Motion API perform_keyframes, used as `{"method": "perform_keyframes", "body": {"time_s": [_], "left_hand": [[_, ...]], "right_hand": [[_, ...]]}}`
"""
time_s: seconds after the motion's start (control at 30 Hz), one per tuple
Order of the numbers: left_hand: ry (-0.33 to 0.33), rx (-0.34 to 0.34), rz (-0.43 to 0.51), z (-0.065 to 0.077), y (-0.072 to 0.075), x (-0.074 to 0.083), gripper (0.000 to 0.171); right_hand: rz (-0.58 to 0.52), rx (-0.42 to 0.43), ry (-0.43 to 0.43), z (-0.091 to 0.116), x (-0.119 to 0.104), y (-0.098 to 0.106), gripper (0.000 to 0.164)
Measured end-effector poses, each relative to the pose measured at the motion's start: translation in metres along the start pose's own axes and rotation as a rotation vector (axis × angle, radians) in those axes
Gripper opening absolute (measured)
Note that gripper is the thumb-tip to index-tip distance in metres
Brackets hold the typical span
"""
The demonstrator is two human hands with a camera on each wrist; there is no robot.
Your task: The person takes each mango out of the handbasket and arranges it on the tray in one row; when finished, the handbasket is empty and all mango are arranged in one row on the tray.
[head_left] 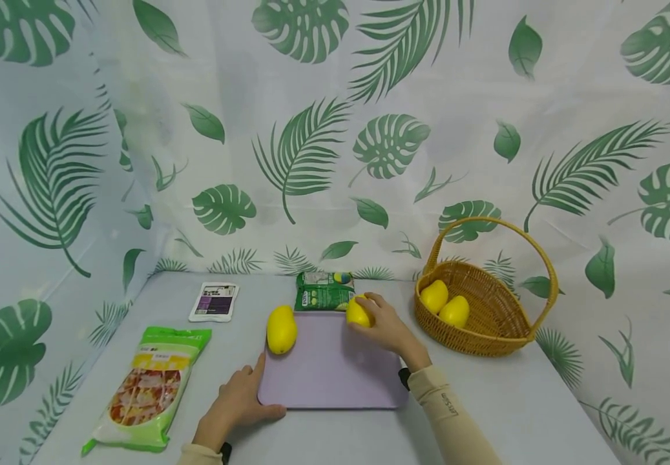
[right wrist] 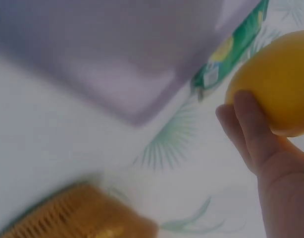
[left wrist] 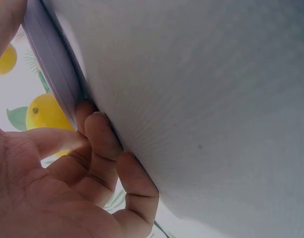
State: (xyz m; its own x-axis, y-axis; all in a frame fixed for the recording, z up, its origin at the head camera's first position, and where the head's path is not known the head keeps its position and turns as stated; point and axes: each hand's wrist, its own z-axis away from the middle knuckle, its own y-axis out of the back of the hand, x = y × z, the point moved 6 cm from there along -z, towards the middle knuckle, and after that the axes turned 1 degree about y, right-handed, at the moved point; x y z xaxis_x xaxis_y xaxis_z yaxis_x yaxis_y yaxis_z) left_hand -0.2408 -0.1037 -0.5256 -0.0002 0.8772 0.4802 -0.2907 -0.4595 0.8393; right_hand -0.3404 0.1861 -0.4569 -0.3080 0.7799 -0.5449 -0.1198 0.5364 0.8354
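My right hand [head_left: 389, 329] grips a yellow mango [head_left: 358, 314] over the back right part of a pale purple tray [head_left: 331, 371]. In the right wrist view, fingertips press on the side of this mango [right wrist: 278, 84]. A second mango [head_left: 282, 330] lies at the tray's back left corner. My left hand [head_left: 238, 397] holds the tray's front left corner, thumb along the front edge and fingers at the left side. The left wrist view shows curled fingers [left wrist: 137, 181] low against the tray's edge [left wrist: 53, 57].
To the right stands a wicker basket [head_left: 474, 345] with a tall handle and two mangoes [head_left: 454, 312] inside. A green packet [head_left: 317, 297] lies behind the tray. On the left are a white and purple packet [head_left: 214, 302] and a large green food bag [head_left: 148, 391]. Leaf-patterned curtain [head_left: 311, 213] hangs behind.
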Motion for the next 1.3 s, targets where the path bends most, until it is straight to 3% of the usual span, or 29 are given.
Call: {"method": "perform_keyframes", "body": {"time_s": [0.17, 0.4, 0.73, 1.0, 1.3], "left_hand": [[0.005, -0.002, 0.010, 0.000, -0.003, -0.001, 0.119], [0.003, 0.015, 0.018, 0.001, -0.005, -0.003, 0.119], [-0.005, 0.020, 0.014, -0.001, -0.005, -0.004, 0.120], [-0.008, 0.018, 0.013, -0.002, -0.004, -0.004, 0.119], [-0.003, 0.010, 0.008, -0.001, -0.003, -0.003, 0.119]], "right_hand": [[-0.023, -0.014, 0.004, -0.004, -0.011, -0.016, 0.066], [-0.007, -0.004, 0.090, -0.012, -0.027, -0.035, 0.064], [-0.015, -0.065, 0.102, -0.021, -0.042, -0.062, 0.067], [0.003, -0.121, 0.103, -0.023, -0.047, -0.073, 0.069], [-0.002, -0.112, 0.108, -0.022, -0.052, -0.081, 0.070]]}}
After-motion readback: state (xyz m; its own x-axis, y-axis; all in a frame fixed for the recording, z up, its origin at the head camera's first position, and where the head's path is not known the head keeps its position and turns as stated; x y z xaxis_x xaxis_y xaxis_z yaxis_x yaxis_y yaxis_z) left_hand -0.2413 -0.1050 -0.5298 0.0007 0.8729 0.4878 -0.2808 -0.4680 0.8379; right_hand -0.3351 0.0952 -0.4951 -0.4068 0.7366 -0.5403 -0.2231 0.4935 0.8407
